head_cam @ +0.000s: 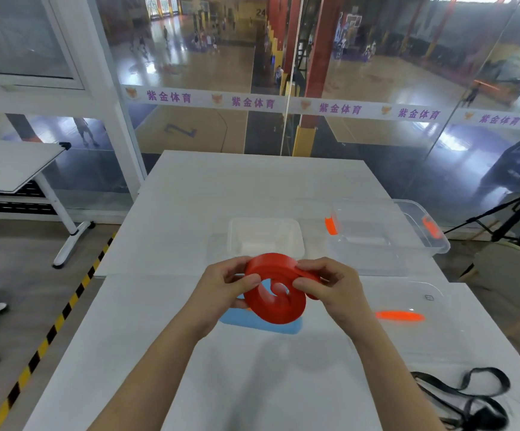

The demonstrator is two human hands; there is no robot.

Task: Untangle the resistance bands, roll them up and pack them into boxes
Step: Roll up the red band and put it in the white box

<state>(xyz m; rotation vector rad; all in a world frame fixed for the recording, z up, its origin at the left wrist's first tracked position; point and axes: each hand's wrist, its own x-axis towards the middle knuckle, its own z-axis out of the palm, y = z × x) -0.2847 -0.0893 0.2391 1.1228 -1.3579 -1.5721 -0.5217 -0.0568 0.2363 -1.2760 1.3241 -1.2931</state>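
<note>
A red resistance band (279, 309), wound into a flat coil, hangs in the air above the middle of the white table (190, 353). My left hand (226, 289) pinches its left side. My right hand (330, 287) pinches the loose outer end at the upper right. A small white box (296, 236) stands open just beyond the coil. A clear box with orange clips (439, 241) stands further right. A black band (470, 399) lies tangled at the near right corner.
A blue lid (252, 323) lies flat under the coil. A clear lid with an orange clip (408, 315) lies to the right of my hands. A glass wall runs behind the table, another table (10, 166) stands at left, a tripod (516, 213) at right.
</note>
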